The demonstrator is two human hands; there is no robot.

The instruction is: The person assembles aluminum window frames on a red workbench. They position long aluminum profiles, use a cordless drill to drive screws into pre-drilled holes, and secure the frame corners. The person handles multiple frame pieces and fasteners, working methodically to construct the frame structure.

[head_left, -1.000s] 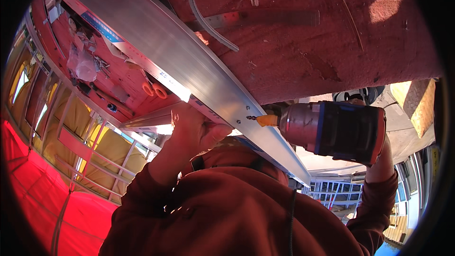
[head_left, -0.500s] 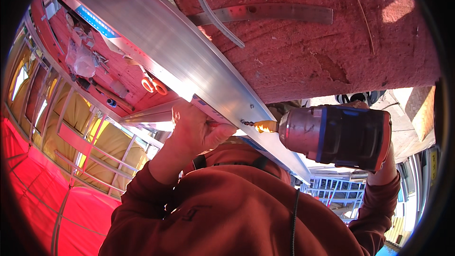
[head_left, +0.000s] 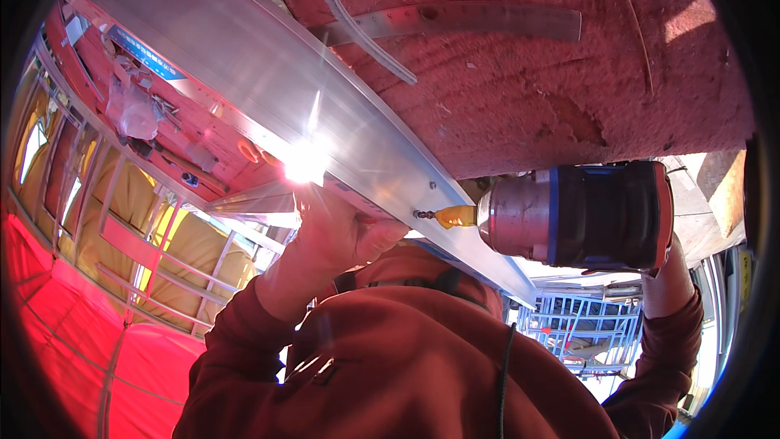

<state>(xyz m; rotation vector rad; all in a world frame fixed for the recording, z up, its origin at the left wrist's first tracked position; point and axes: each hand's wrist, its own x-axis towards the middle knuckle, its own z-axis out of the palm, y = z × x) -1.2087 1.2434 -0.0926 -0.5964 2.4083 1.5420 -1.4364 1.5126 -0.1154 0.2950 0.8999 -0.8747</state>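
Observation:
A long silver metal profile (head_left: 268,65) runs diagonally from the upper left to the lower middle. My left hand (head_left: 345,232) is closed on its near edge, with the thumb lying along the side. In my right hand (head_left: 673,264), mostly hidden behind the tool, is a power drill (head_left: 605,215) with a dark body and a metal chuck. A yellow bit holder (head_left: 455,217) sticks out of the chuck to the left. The dark tip of its bit (head_left: 422,214) meets the profile's face just right of my left thumb. Beside it, a small screw or hole (head_left: 432,185) shows.
Across the top lies a worn red board (head_left: 520,106), bearing a curved metal strip (head_left: 520,20) and a grey flexible strip (head_left: 357,28). At left, orange-handled scissors (head_left: 248,150) and a clear plastic bag (head_left: 134,114) rest on a red surface. Metal frames (head_left: 154,252) stand beyond.
The drill's body has swung to lie more level, and my right forearm has shifted slightly right. Bright glare now shows on the profile's edge. My left hand keeps its hold.

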